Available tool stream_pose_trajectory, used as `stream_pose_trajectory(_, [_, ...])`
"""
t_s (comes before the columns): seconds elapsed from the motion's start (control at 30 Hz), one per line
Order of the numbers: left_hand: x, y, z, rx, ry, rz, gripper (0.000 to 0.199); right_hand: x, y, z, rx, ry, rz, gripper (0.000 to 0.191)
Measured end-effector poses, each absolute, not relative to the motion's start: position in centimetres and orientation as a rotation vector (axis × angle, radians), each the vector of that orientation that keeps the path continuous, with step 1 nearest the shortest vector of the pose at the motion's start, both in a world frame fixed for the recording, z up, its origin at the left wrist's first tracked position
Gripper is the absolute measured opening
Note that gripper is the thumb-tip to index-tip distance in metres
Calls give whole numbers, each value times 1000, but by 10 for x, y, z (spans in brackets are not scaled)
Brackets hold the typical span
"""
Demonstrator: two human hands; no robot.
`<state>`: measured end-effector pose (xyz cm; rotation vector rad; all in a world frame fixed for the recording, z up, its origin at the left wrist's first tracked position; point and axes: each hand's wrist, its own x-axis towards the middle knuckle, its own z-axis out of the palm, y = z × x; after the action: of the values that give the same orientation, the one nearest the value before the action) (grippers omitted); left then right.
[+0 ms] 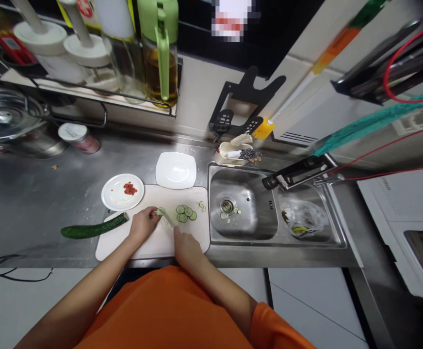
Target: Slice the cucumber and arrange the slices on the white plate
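Note:
My left hand (145,223) pinches a thin cucumber slice (161,212) at its fingertips, over the white cutting board (149,247). Closed round a knife handle, my right hand (187,245) points the knife blade (169,221) up and left, its tip by that slice. To the right on the board lies a small group of round cucumber slices (186,214), with thin green peel strips (201,206) beside them. A long uncut piece of cucumber (93,230) rests partly on the board's left edge, its cut end toward my left hand.
Behind the board stand a white plate with red chopped bits (110,193) and a bare white square plate (176,169). The double sink (246,230) is on the right, with slices near its drain and a plastic bag (306,218). Bottles (156,68) stand on a rack above.

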<state>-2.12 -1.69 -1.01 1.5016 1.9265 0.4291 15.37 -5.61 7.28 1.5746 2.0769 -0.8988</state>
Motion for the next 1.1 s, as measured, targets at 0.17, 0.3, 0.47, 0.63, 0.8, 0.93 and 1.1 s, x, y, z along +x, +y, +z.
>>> stream_pose_trajectory(0.17, [-21,-16,-11,1506,1920,430,28,149,-53,71,1590,2045,-957,33])
stream_pose_trajectory(0.3, [-22,-16,-12,1530,1927,432,26,149,-54,68,1589,2044,-983,32])
stream_pose_trajectory(0.47, [-25,-13,-14,1622,1946,419,25,164,-61,79,1570,2000,-978,33])
stream_pose_trajectory(0.63, [-23,-10,-8,1595,1931,404,20,182,-66,91,1545,1963,-939,35])
stream_pose_trajectory(0.8, [-24,-8,1,1531,1918,379,19,189,-69,93,1533,1965,-902,35])
stream_pose_trajectory(0.93, [-34,-7,8,1610,2095,222,24,191,-71,93,1533,1962,-896,36])
stream_pose_trajectory(1.1, [-42,-8,14,1709,2217,-93,32,192,-70,92,1533,1926,-921,37])
